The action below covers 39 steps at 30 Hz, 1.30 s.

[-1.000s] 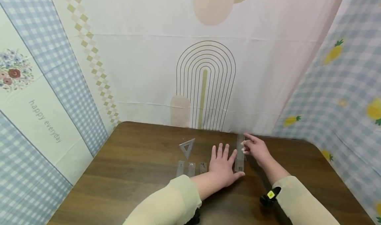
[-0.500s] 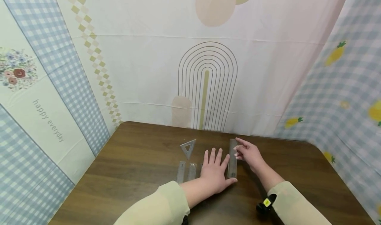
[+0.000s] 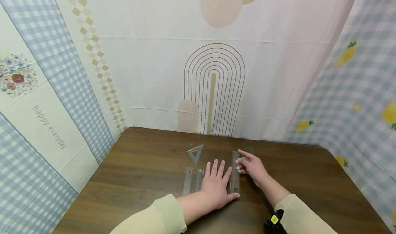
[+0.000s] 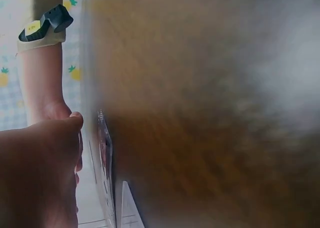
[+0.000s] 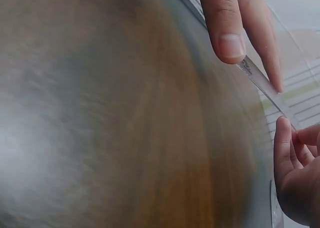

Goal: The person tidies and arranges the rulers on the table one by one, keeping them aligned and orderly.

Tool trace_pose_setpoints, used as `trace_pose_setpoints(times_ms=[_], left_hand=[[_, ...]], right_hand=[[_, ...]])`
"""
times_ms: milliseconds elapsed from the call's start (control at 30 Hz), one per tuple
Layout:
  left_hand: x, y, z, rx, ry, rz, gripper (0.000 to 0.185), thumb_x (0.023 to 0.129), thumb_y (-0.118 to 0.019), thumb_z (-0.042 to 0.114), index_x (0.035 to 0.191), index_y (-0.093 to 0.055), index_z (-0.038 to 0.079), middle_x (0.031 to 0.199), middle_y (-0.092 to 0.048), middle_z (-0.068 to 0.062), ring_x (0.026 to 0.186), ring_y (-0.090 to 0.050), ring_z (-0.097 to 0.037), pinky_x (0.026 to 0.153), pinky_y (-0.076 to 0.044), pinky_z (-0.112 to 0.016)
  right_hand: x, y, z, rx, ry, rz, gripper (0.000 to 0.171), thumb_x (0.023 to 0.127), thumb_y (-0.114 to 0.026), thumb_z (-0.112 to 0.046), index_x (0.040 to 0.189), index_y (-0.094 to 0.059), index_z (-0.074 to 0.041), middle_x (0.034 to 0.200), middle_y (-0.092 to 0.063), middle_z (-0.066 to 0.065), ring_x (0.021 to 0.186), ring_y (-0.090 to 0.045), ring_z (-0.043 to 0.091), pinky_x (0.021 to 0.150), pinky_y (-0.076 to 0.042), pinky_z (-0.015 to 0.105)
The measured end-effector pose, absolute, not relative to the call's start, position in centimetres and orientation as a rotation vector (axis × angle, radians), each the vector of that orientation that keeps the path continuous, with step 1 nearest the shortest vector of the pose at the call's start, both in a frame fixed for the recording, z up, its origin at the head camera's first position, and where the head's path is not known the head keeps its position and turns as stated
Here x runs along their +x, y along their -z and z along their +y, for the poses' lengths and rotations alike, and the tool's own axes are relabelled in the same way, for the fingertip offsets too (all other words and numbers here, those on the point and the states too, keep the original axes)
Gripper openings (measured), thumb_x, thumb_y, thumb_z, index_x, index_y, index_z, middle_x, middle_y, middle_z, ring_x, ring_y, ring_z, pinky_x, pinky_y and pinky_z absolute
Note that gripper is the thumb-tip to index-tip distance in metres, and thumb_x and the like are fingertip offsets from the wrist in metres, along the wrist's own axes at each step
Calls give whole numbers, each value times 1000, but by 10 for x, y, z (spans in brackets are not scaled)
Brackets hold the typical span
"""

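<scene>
A long clear ruler [image 3: 235, 174] stands between my two hands on the brown table. My left hand [image 3: 215, 186] is spread with straight fingers, its index fingertip at the ruler's left edge and its thumb at the near end. On the ruler's right edge, my right hand [image 3: 255, 167] pinches, with the index finger stretched along toward the far end. The right wrist view shows the ruler [image 5: 260, 82] running from the left thumb to the right fingertips. Two shorter clear rulers, one [image 3: 187, 182] and another [image 3: 199, 179], lie left of my left hand, the second partly covered.
A clear set square [image 3: 196, 154] lies farther back on the table [image 3: 142, 179], behind the short rulers. Patterned cloth [image 3: 148, 72] hangs along the back edge and both sides. A black wrist camera [image 3: 272, 221] sits at my right sleeve.
Both hands and the long ruler have moved left and nearer to me together. My left hand now covers a short ruler that showed earlier. The set square stays in place.
</scene>
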<state>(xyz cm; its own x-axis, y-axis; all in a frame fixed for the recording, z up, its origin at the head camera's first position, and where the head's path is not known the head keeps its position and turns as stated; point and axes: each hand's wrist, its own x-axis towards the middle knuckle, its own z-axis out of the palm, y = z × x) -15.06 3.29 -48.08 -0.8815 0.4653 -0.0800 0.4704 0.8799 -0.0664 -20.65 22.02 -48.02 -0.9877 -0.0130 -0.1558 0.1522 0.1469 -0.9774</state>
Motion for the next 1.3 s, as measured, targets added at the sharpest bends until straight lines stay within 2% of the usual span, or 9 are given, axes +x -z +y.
trace_pose_setpoints(times_ms=[300,567,867,1300], left_hand=[[-135,482,23,804,118,3011,99,82,-26,89,159,-23,28,166,-12,-3,152,-7,-31,119,-6,-54],[-125,483,17,804,163,3024,100,81,-27,90,159,-26,27,166,-12,-3,152,-8,-31,119,-4,-54],[-114,484,12,808,258,3027,101,80,-27,91,157,-32,27,165,-18,-3,151,-13,-31,119,-8,-53],[-103,481,2,807,241,2986,101,79,-25,91,156,-35,25,164,-22,-4,151,-14,-31,119,-8,-54]], right_hand=[[-194,484,211,164,1939,2259,47,103,-48,-6,150,-42,-4,105,-66,14,75,-66,18,67,-58,30],[-187,488,205,170,1934,2242,47,101,-49,-5,148,-44,-6,102,-67,12,76,-66,20,68,-58,31],[-178,490,195,157,1919,2226,48,99,-50,-1,147,-45,-1,97,-68,11,72,-65,19,64,-58,32],[-170,490,184,124,1826,2279,45,99,-52,-2,144,-48,1,96,-69,14,69,-65,20,61,-58,33]])
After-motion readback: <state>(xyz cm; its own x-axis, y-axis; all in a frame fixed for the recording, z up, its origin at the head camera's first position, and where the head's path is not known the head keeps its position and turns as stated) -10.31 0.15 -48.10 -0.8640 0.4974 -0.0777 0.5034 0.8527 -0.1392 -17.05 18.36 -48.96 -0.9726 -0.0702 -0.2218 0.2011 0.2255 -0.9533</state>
